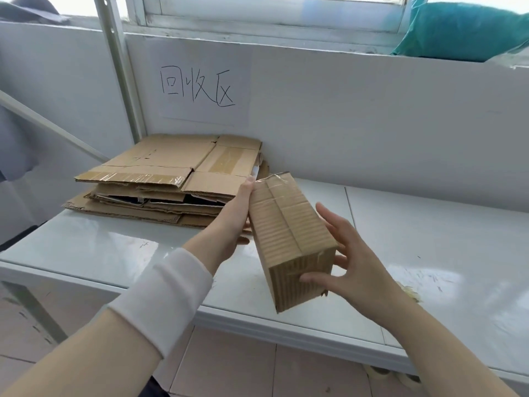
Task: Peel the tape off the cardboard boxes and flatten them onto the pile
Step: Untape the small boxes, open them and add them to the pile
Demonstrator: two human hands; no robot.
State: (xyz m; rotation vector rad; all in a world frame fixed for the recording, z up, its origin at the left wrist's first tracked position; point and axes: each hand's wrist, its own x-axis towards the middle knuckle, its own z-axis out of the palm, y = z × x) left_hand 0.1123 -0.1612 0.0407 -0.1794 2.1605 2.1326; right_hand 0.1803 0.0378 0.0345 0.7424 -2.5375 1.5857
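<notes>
A small closed cardboard box (289, 233) is held tilted above the white table (429, 253), with clear tape along its top seam and over its ends. My left hand (233, 222) lies flat along the box's left side, fingers stretched up to its far corner. My right hand (352, 265) cups the near right corner, thumb on the front end face and fingers spread behind. A pile of flattened cardboard boxes (171, 179) lies on the table just left of the box, some with tape left on the flaps.
A white partition with a handwritten paper sign (200, 87) stands behind the pile. A metal upright (120, 67) rises at the left. A teal bag (463, 30) sits on the window ledge. Bits of tape or debris (412, 293) lie near the table's front edge.
</notes>
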